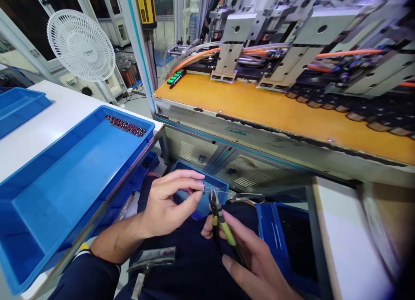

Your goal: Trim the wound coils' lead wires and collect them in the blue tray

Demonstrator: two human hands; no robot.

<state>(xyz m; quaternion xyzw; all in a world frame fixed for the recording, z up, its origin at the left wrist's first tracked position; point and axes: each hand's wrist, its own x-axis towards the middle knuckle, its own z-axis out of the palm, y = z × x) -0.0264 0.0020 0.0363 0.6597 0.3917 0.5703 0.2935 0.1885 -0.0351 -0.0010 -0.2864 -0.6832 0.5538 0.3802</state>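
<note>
My left hand (171, 200) is closed in a pinch on a small dark part (202, 186), mostly covered by the fingertips. Thin wire leads (223, 191) stretch from that part out to the right. In my right hand (246, 256) is a pair of side cutters (223, 224) with yellow-green and black handles, jaws pointing up. The cutters' jaws are beside the wire leads, close to the left fingertips; whether they touch the wire I cannot tell.
A long blue tray (74, 161) on the white table at left has a row of small dark-red parts (126, 126) at its far end. Ahead is a machine with an orange-yellow worktop (246, 101) and a marker pen (177, 80). Blue bins (269, 222) stand low. A white fan (81, 45) is behind.
</note>
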